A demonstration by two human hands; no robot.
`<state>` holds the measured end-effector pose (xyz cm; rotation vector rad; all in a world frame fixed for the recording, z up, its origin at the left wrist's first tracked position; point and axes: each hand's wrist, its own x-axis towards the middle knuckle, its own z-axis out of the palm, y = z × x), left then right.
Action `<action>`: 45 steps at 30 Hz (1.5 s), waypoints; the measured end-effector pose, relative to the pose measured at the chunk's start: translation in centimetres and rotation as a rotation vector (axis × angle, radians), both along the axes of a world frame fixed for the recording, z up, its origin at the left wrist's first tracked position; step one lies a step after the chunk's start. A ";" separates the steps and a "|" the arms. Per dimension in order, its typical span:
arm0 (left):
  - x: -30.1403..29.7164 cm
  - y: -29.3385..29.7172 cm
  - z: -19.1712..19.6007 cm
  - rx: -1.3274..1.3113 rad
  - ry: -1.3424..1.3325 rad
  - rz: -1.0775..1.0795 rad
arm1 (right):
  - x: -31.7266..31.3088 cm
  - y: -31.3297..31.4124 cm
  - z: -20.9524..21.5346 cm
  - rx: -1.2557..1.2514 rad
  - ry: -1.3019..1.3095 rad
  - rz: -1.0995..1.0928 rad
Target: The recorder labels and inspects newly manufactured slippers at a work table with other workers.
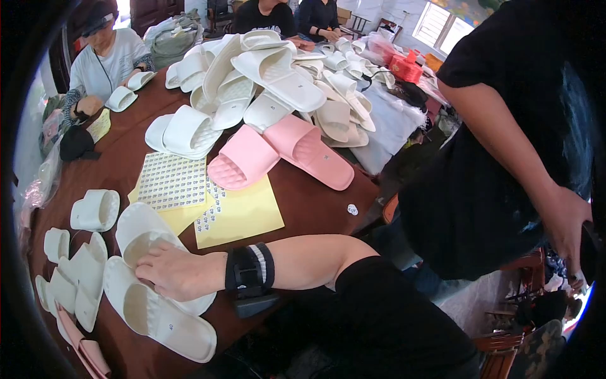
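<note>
My right hand [180,270] reaches across from the right with curled fingers, closed on the strap area of a white slipper [134,226]. This slipper lies partly beneath the hand and wrist. A second white slipper [178,333] lies alongside it, overlapping its edge and touching the hand. A black strap with a buckle [247,268] is round my right wrist. My left hand is out of view. Just beyond lie a sheet of small printed stickers [172,182] and a yellow backing sheet [249,211] with some stickers left on it.
Several white slippers [88,278] and a folded pink one [85,346] lie at the left. A pink pair [309,151] lies before a large heap of white slippers [278,76]. A person [107,57] handles slippers at the far left. Someone in black [499,158] stands close at right.
</note>
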<state>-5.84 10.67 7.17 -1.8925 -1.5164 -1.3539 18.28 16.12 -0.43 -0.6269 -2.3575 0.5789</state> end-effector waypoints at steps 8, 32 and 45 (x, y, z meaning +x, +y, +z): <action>-0.3 0.0 0.0 -0.013 -0.001 0.003 | -0.3 0.0 -0.7 0.110 0.128 -0.028; 0.0 -5.9 3.2 0.471 -0.002 -0.172 | 0.1 0.0 0.9 -0.058 -0.129 0.004; 2.2 -11.1 -6.3 -0.168 -0.228 0.015 | -0.2 0.2 0.0 -0.036 -0.042 0.029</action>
